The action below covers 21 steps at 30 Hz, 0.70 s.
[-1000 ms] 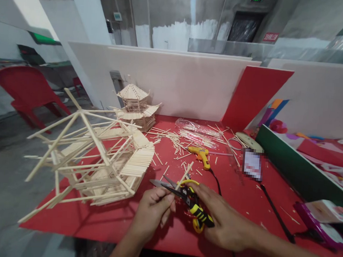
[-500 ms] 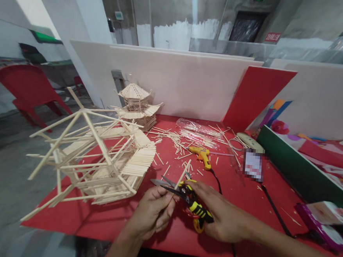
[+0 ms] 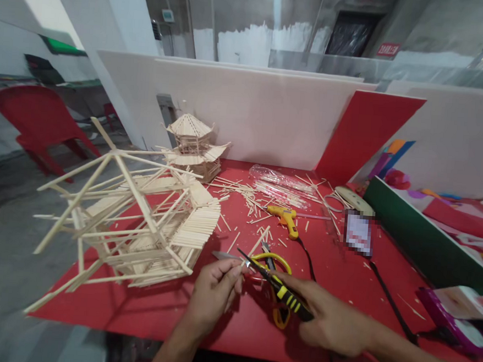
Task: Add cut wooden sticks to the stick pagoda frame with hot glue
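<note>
My left hand [image 3: 212,296] is closed, with thumb and fingers pinching a thin wooden stick [image 3: 243,263]; most of the stick is hidden by the fingers. My right hand [image 3: 333,315] is wrapped round the black-and-yellow handles of a pair of pliers [image 3: 287,297]. The pliers' jaws lie at the left fingertips, close to the stick. Under them on the red table rest scissors with yellow handles [image 3: 280,320]. Left of my hands stands a large open frame of wooden sticks [image 3: 140,207] with slatted roof parts.
A smaller stick pagoda [image 3: 190,144] stands behind the frame. Loose sticks [image 3: 240,195], a plastic bag of sticks [image 3: 282,186] and a yellow glue gun [image 3: 284,220] lie on the red table [image 3: 342,282]. A green-sided box [image 3: 415,232] is at right, white boards [image 3: 250,115] behind.
My right hand has drawn back slightly right and down with the pliers, whose jaws look more closed. More of the yellow scissor handles shows. My left hand stays nearly in place.
</note>
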Each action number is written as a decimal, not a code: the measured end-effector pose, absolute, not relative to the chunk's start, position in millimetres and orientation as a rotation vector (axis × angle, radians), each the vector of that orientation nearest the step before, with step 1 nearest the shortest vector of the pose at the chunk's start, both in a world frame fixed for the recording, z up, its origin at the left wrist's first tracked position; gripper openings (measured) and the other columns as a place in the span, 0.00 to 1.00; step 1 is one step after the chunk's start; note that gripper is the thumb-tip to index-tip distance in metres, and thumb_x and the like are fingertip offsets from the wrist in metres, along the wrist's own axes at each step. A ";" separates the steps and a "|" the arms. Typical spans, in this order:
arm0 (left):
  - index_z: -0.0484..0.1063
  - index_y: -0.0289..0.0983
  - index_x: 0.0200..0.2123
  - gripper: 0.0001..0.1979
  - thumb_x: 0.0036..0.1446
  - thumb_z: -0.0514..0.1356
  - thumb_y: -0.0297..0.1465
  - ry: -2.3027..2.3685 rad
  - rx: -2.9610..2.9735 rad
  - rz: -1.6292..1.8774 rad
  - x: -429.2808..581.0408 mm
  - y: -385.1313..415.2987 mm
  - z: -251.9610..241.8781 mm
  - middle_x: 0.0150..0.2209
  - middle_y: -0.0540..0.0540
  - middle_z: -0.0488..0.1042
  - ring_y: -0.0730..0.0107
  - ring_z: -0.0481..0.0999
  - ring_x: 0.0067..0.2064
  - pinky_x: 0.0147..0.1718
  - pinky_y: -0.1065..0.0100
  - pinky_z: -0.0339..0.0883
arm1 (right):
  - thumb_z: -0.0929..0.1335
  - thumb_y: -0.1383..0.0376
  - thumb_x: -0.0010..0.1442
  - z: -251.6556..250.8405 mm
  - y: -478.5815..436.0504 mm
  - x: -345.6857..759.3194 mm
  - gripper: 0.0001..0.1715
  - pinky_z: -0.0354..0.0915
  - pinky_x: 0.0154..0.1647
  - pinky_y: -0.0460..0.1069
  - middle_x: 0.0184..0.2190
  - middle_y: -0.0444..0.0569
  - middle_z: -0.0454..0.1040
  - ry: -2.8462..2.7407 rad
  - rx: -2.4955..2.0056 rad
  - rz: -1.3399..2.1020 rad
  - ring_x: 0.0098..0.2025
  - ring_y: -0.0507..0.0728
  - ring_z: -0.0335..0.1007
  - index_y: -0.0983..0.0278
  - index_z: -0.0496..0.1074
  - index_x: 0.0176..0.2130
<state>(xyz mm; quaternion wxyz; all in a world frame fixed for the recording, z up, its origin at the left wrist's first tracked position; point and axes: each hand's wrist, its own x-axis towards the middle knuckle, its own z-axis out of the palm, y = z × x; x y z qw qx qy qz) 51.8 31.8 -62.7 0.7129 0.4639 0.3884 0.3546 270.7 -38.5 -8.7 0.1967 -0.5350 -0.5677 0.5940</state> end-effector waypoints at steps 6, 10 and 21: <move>0.75 0.35 0.30 0.17 0.54 0.65 0.44 0.845 1.014 0.887 49.1 31.2 -72.5 0.18 0.56 0.65 0.84 0.53 0.15 0.14 0.78 0.45 | 0.69 0.73 0.31 -21.3 -33.9 267.7 0.27 0.52 0.23 0.41 0.25 0.38 0.67 -1.071 -1.363 2.105 0.25 0.47 0.57 0.64 0.72 0.37; 0.76 0.35 0.31 0.16 0.56 0.63 0.44 0.875 1.043 0.901 48.2 30.9 -74.9 0.17 0.55 0.66 0.83 0.54 0.13 0.13 0.77 0.49 | 0.71 0.73 0.31 -28.0 -32.2 267.3 0.23 0.55 0.24 0.41 0.25 0.38 0.69 -1.033 -1.304 2.125 0.26 0.47 0.60 0.64 0.70 0.32; 0.83 0.40 0.39 0.11 0.56 0.61 0.28 1.212 1.878 1.218 40.7 28.4 -74.3 0.37 0.38 0.83 0.56 0.81 0.39 0.42 0.61 0.72 | 0.67 0.73 0.28 -28.6 -16.7 249.7 0.19 0.59 0.19 0.42 0.22 0.41 0.69 -0.811 -1.394 2.158 0.22 0.49 0.64 0.65 0.67 0.28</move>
